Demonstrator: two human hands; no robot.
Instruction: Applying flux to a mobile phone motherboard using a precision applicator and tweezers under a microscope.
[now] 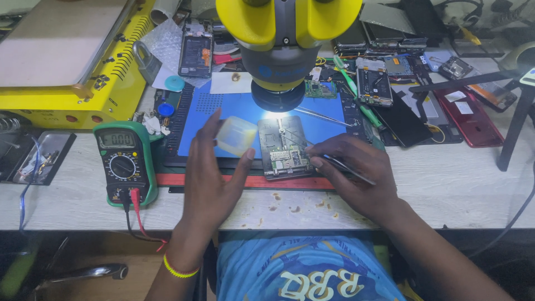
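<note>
Opened phone [284, 147] under microscope [284, 50], both hands at work on blue mat [223, 111].

Biggest first: yellow machine [72, 61] at 10 o'clock of frame; yellow/grey microscope at 12, lamp lit on the phone below; blue mat w/ phone at ctr, circuit board exposed. Red phone back [468, 120] at 2–3 o'clock, dark opened phone [196, 53] at 11. Green multimeter [122, 161] at 9 of the phone, red and black leads plugged in. L hand [214, 173] at 8 o'clock of phone, pinching a small pale yellow tub [237, 135] btwn thumb and fingers. R hand [356, 173] at 4 o'clock, fingers closed on thin tweezers [340, 165], tips touching phone's R edge.
</note>
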